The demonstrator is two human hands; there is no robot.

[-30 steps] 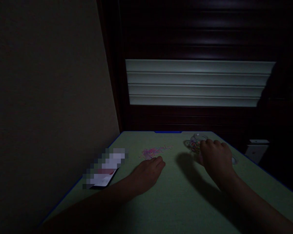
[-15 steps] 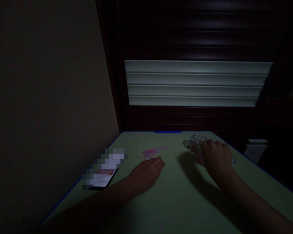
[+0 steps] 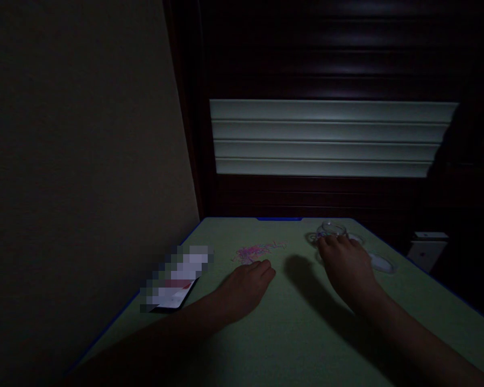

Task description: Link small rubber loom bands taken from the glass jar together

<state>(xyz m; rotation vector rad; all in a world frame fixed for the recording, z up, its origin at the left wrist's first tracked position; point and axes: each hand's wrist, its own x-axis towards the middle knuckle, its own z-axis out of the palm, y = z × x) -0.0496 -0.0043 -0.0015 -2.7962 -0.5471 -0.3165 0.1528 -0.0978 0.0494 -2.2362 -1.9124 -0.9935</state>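
Observation:
A loose pile of thin pink and multicoloured bands or strands lies on the pale green table. Just in front of the pile rests my left hand, its fingers bent and close together; what they hold, if anything, is hidden. A clear round jar stands at the back right, with some coloured contents dimly visible. My right hand is held at the jar's near side with its fingers curled downward, covering much of the jar. Its fingertips are hidden.
A clear lid-like disc lies right of my right hand. On the table's left edge is a phone or tablet, partly pixelated. A white box is beyond the right edge. A wall borders the left.
My right hand has shifted slightly left and down, and its fingers now point more toward the jar. The pink patch below it no longer shows; more of the disc does. My left hand stays about put.

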